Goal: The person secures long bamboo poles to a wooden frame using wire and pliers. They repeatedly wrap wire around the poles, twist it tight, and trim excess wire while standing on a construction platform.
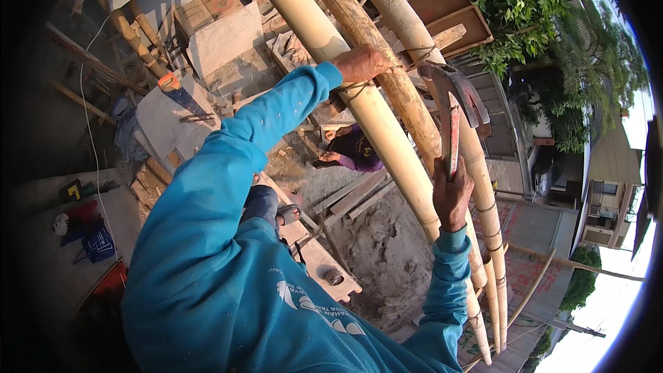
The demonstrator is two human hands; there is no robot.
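Note:
My right hand (452,193) is closed around the red and white handle of a hammer (453,135). Its worn metal head points upward, over the right-hand bamboo pole (472,155). Up and to the left, my left hand (362,63) lies across the nearest bamboo pole (390,135), beside a dark wire tie (356,90). Its fingers are curled together against the mottled middle bamboo pole (400,90); whatever they pinch is hidden. The thick poles run side by side, with dark ties around them in places.
Below, another person (359,148) in dark and purple clothing is among planks (359,195) and a sand heap (387,249). My sandalled foot (288,215) is by a narrow board (331,262). An orange-handled saw (181,93) lies left. Leafy branches (518,7) hang at upper right.

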